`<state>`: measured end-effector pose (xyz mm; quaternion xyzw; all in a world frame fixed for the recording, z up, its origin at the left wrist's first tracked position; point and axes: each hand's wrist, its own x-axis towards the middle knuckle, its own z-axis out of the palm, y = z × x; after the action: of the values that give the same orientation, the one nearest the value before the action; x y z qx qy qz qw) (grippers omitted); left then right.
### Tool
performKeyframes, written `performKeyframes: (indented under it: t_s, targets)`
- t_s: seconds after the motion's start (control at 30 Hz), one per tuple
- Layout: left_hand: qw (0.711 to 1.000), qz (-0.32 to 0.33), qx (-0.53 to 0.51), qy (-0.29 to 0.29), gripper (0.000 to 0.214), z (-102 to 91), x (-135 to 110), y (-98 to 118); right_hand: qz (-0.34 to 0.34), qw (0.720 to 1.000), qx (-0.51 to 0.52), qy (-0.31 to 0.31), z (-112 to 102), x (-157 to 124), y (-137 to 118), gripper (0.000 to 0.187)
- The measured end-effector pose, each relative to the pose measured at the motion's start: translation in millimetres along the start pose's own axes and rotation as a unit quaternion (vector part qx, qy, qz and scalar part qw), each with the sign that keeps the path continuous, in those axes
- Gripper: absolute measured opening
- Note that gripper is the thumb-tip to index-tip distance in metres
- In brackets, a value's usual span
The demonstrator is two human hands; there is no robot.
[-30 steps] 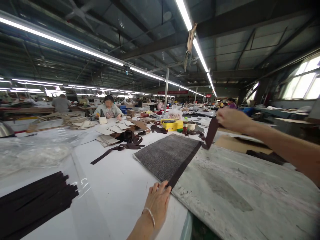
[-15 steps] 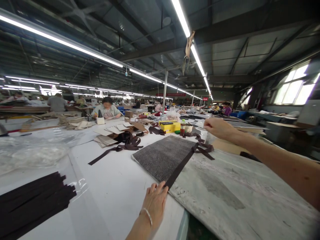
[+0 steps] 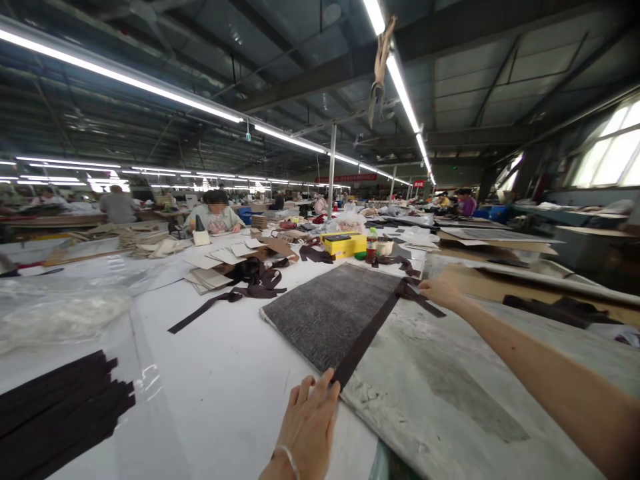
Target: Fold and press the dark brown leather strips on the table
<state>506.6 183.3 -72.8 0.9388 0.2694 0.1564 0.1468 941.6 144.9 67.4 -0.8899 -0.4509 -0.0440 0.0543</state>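
We see a mat (image 3: 325,313) in dark grey, flecked lighter; the strip (image 3: 368,333) is plain dark brown. Our worktop (image 3: 210,380) is white, the board (image 3: 400,380) pale grey-green with darker grey smudges. We also see a blackish-brown bundle (image 3: 60,410), a yellow box (image 3: 346,247), a green-capped, reddish-brown bottle (image 3: 371,251) and a red banner (image 3: 350,178).

White worktable (image 3: 210,380), gray textured panel (image 3: 330,313) on it, bundled dark strips (image 3: 65,407) left of the panel, pale cards (image 3: 206,278) behind it leftward, yellow box (image 3: 346,249) and bottle (image 3: 371,249) behind it, stained pale board (image 3: 435,380) to its right
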Motion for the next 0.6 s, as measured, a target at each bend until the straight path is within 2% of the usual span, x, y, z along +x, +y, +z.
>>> performKeyframes:
  t_s: [0.2,0.33,0.47,0.6]
  targets:
    - [0.999,0.023,0.012,-0.023,0.053,8.9,6,-11,0.114,0.993,-0.005,-0.010,54,43,-10,0.030]
    - [0.996,0.059,0.068,0.006,0.055,21.2,10,-22,0.178,0.984,-0.003,0.007,80,62,-16,0.032]
    - [0.983,0.117,0.130,0.055,0.058,35.1,11,-36,0.202,0.979,0.017,0.023,89,74,-20,0.033]
    - [0.978,0.127,0.148,0.074,0.058,38.4,11,-39,0.207,0.977,0.040,0.033,85,80,-17,0.032]
